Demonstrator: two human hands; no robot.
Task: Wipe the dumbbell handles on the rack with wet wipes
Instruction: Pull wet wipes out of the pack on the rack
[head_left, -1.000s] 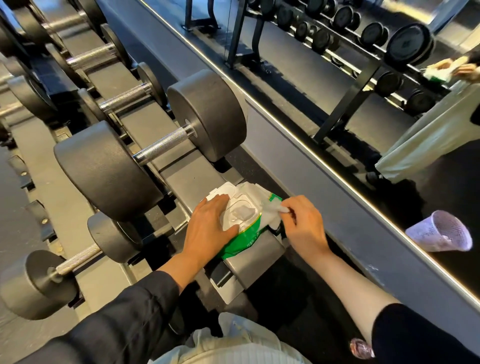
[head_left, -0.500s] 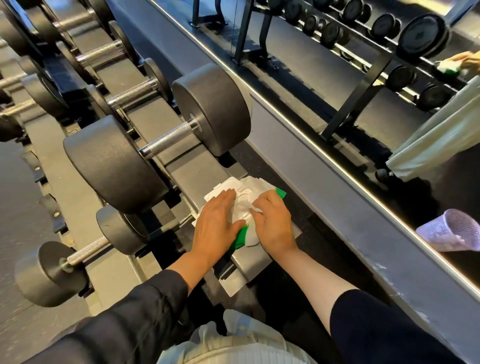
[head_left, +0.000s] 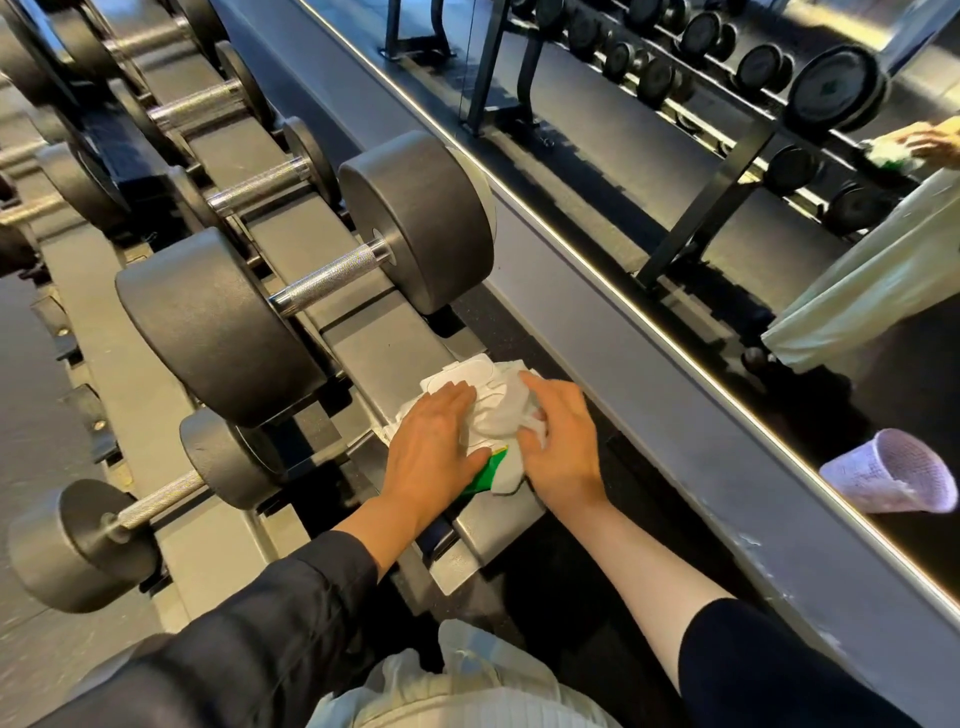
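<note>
A white and green pack of wet wipes (head_left: 475, 379) lies on the near end of the grey dumbbell rack (head_left: 384, 348). My left hand (head_left: 434, 441) presses flat on the pack's left side. My right hand (head_left: 563, 441) rests over the pack's right side, its fingers curled round a crumpled white wipe (head_left: 506, 415). Just beyond stands a large dark dumbbell (head_left: 306, 275) with a knurled steel handle (head_left: 332, 278). A smaller dumbbell (head_left: 150, 504) sits on the lower tier at the left.
More dumbbells (head_left: 260, 184) line the rack toward the far left. A wall mirror (head_left: 701, 171) runs along the right above a grey ledge (head_left: 649, 389), reflecting another rack and a person. A bag's white reflection (head_left: 891, 475) shows at the right.
My right hand moved from the pack's right edge onto its top and has gathered a crumpled wipe. My left hand stayed pressing the pack. The view shifted closer.
</note>
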